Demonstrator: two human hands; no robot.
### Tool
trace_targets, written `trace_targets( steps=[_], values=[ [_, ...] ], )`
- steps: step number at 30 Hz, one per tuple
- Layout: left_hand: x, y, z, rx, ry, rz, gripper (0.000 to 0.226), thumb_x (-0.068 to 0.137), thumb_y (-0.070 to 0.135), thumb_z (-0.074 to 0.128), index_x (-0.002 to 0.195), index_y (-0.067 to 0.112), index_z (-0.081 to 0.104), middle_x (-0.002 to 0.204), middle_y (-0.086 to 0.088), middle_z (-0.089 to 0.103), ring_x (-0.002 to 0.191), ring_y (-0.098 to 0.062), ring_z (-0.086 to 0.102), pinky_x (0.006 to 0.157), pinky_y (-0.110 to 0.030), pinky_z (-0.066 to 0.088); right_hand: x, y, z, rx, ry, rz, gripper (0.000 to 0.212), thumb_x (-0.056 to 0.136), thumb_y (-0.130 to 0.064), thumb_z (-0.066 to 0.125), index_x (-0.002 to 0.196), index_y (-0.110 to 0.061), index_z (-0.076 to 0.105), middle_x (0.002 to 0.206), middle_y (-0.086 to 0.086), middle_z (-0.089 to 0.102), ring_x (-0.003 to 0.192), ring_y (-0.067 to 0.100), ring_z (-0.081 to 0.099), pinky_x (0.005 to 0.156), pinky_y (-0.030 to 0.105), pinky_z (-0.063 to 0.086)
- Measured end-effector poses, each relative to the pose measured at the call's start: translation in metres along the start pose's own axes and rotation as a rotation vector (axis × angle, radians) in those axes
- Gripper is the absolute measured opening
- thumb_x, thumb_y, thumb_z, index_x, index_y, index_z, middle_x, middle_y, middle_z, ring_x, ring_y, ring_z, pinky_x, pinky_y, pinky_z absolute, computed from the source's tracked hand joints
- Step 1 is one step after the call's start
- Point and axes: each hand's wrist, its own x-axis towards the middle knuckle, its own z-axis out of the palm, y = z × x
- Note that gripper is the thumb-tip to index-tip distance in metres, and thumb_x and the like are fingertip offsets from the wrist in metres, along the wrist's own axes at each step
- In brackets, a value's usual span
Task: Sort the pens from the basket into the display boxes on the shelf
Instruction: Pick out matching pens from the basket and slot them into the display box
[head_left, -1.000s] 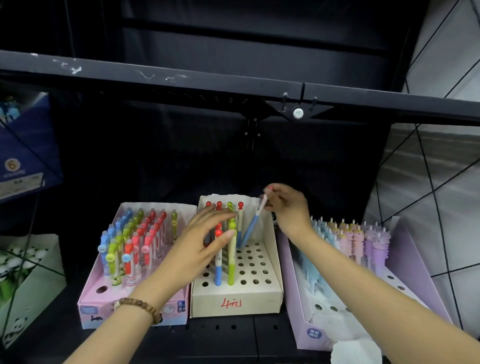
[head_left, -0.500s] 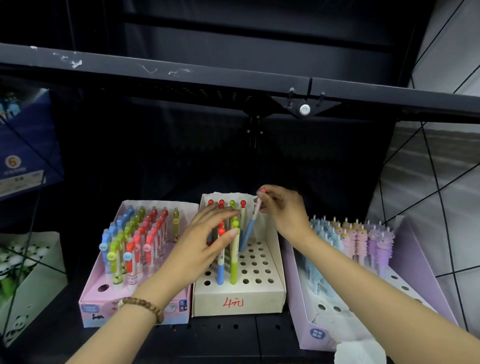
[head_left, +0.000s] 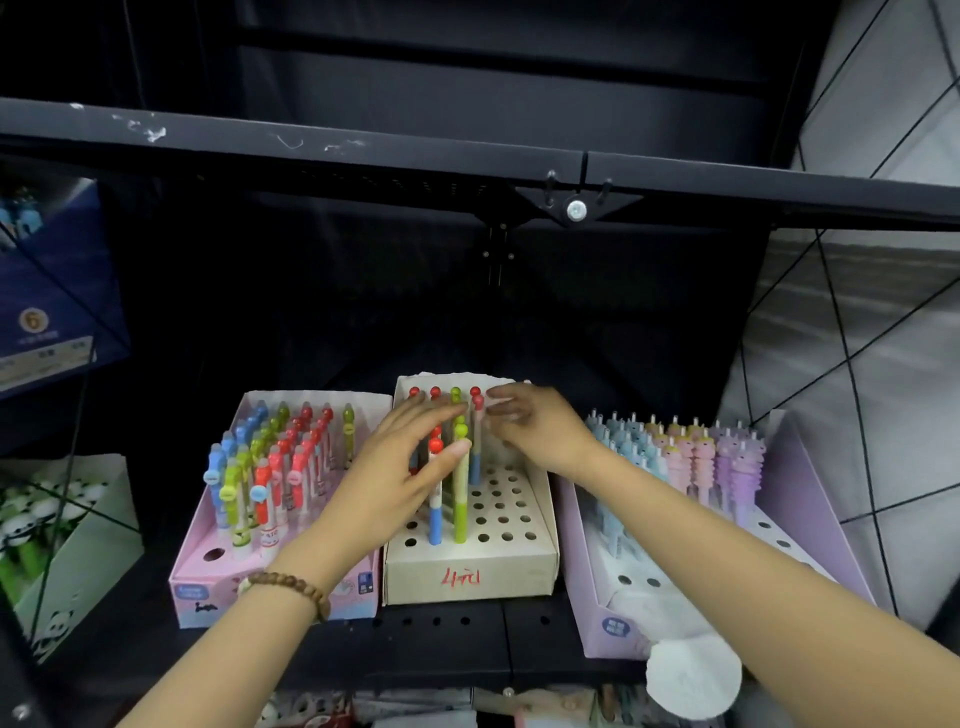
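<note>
the right hand (head_left: 535, 426) pinches a red-topped blue pen (head_left: 476, 441) going into the white cardboard box with holes (head_left: 498, 561) on the black shelf (head_left: 441, 639), the left hand (head_left: 400, 478) rests loose on pens, many holes look empty, and no basket shows.
</note>
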Motion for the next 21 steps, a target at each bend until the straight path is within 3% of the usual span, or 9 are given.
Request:
trace_targets(
  steps=[2, 5, 8, 11, 13, 15, 18, 19, 21],
  values=[
    [-0.016, 0.02, 0.0, 0.029, 0.092, 0.037, 0.051, 0.085, 0.065, 0.033, 0.133, 0.047, 0.031, 0.145, 0.025, 0.027, 0.14, 0.004, 0.014, 0.116, -0.023, 0.013, -0.031, -0.003, -0.017, 0.068, 0.013, -0.003, 0.035, 0.088, -0.009, 0.062, 0.123, -0.012, 0.057, 0.117, 0.006, 0.064, 0.106, 0.015, 0.061, 0.091, 0.022, 0.048],
    [-0.063, 0.058, 0.019, -0.195, 0.182, 0.115, 0.034, 0.091, 0.062, 0.036, 0.121, 0.051, 0.048, 0.133, 0.031, 0.046, 0.128, 0.01, 0.034, 0.103, -0.003, 0.021, -0.105, 0.003, -0.049, 0.234, -0.062, -0.019, 0.017, 0.09, -0.02, 0.063, 0.106, -0.02, 0.068, 0.104, 0.0, 0.072, 0.095, 0.013, 0.068, 0.079, 0.02, 0.054],
    [-0.126, 0.086, 0.063, -0.4, -0.101, 0.063, 0.032, 0.09, 0.064, 0.041, 0.112, 0.048, 0.057, 0.122, 0.027, 0.055, 0.121, 0.005, 0.046, 0.093, -0.002, 0.03, -0.194, 0.039, -0.07, 0.414, -0.34, 0.15, 0.026, 0.085, -0.041, 0.067, 0.101, -0.021, 0.071, 0.103, 0.005, 0.072, 0.093, 0.019, 0.07, 0.077, 0.022, 0.054],
    [-0.184, 0.092, 0.112, -0.399, -0.428, -0.076, 0.043, 0.08, 0.076, 0.037, 0.121, 0.063, 0.041, 0.138, 0.043, 0.029, 0.135, 0.013, 0.02, 0.107, -0.007, 0.018, -0.278, 0.102, -0.059, 0.426, -0.577, 0.512, 0.027, 0.086, -0.04, 0.066, 0.098, -0.017, 0.071, 0.099, 0.003, 0.072, 0.09, 0.015, 0.068, 0.08, 0.025, 0.054],
    [-0.213, 0.089, 0.135, -0.362, -0.537, -0.228, 0.058, 0.076, 0.075, 0.037, 0.13, 0.062, 0.023, 0.146, 0.042, 0.008, 0.139, 0.012, 0.001, 0.114, -0.019, 0.013, -0.331, 0.156, -0.033, 0.183, -0.657, 0.662, 0.031, 0.092, -0.035, 0.058, 0.106, -0.008, 0.065, 0.095, -0.002, 0.064, 0.089, 0.008, 0.06, 0.082, 0.02, 0.048],
    [-0.235, 0.085, 0.15, -0.358, -0.572, -0.351, 0.071, 0.075, 0.072, 0.04, 0.138, 0.054, 0.012, 0.15, 0.034, 0.0, 0.14, 0.01, -0.003, 0.117, -0.027, 0.013, -0.376, 0.202, -0.005, -0.097, -0.686, 0.735, 0.049, 0.095, -0.039, 0.05, 0.124, 0.001, 0.052, 0.097, -0.005, 0.054, 0.095, 0.009, 0.045, 0.086, 0.021, 0.041],
    [-0.257, 0.082, 0.165, -0.388, -0.605, -0.418, 0.08, 0.074, 0.071, 0.04, 0.143, 0.047, 0.006, 0.146, 0.04, -0.001, 0.135, 0.018, 0.0, 0.114, -0.019, 0.01, -0.418, 0.236, 0.024, -0.153, -0.743, 0.852, 0.066, 0.095, -0.048, 0.045, 0.141, -0.001, 0.035, 0.139, 0.013, 0.046, 0.121, 0.021, 0.046, 0.101, 0.03, 0.036],
    [-0.261, 0.083, 0.168, -0.405, -0.603, -0.424, 0.081, 0.075, 0.07, 0.039, 0.144, 0.046, 0.006, 0.142, 0.046, -0.003, 0.13, 0.025, -0.002, 0.111, -0.014, 0.009, -0.424, 0.239, 0.035, -0.112, -0.763, 0.86, 0.066, 0.095, -0.05, 0.045, 0.136, 0.002, 0.041, 0.141, 0.021, 0.044, 0.125, 0.031, 0.046, 0.099, 0.035, 0.037],
    [-0.266, 0.083, 0.171, -0.436, -0.58, -0.443, 0.076, 0.078, 0.067, 0.039, 0.144, 0.048, 0.008, 0.137, 0.052, -0.005, 0.123, 0.033, -0.004, 0.104, -0.005, 0.008, -0.43, 0.236, 0.059, -0.011, -0.771, 0.876, 0.062, 0.095, -0.049, 0.045, 0.109, 0.011, 0.054, 0.11, 0.032, 0.054, 0.099, 0.04, 0.055, 0.078, 0.04, 0.039]
  ],
)
